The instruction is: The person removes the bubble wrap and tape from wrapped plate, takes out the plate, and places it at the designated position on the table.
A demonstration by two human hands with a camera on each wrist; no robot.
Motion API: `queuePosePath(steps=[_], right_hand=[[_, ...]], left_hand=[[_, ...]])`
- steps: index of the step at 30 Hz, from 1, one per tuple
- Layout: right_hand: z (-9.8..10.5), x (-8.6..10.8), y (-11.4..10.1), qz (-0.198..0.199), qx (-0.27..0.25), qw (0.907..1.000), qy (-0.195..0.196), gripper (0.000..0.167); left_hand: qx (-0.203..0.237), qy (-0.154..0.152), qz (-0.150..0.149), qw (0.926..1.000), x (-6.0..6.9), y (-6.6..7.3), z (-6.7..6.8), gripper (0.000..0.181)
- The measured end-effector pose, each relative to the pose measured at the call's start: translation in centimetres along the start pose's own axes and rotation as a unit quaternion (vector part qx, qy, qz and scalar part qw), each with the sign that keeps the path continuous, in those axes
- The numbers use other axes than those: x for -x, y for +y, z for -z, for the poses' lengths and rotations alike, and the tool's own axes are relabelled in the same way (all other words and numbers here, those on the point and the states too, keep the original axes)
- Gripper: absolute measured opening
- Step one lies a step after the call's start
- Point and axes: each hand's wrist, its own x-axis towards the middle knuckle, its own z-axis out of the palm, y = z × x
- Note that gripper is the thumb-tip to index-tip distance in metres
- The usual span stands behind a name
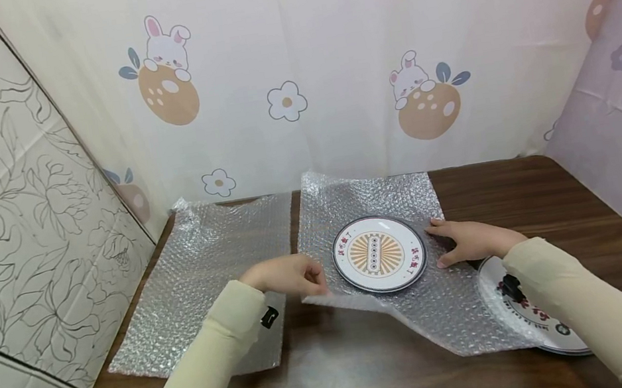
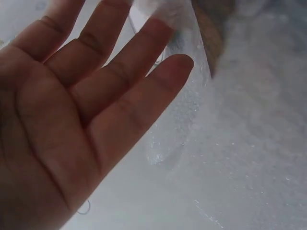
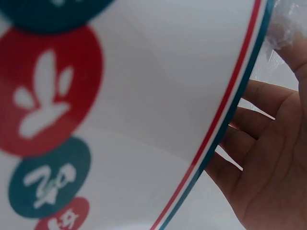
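Note:
A small white plate with an orange sunburst print lies on the middle sheet of bubble wrap. My left hand is at the sheet's near left corner, fingers curled, and pinches its lifted edge. In the left wrist view the fingers of the left hand meet the clear wrap; the thumb is hidden. To the right of the plate, my right hand rests on the wrap with thumb and fingers spread. In the right wrist view the right hand shows behind a larger plate's striped rim.
Under the right forearm lies a second white plate, partly covered by the wrap's near right corner. Another bubble wrap sheet is spread at the left of the dark wooden table. A printed curtain hangs behind it.

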Motion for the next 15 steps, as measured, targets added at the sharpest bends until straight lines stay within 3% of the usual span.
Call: queuePosePath(steps=[7,15], right_hand=[[0.1,0.1,-0.1,0.001,0.001,1.0000,-0.001,0.087],[0.1,0.0,0.0,-0.002,0.001,1.0000,-0.001,0.090]], left_hand=[[-0.023,-0.014,0.029,0.9992,-0.2,0.2,-1.4,0.021],[-0.092,-0.002,0.064,0.9937,-0.5,0.8,-3.0,0.029]])
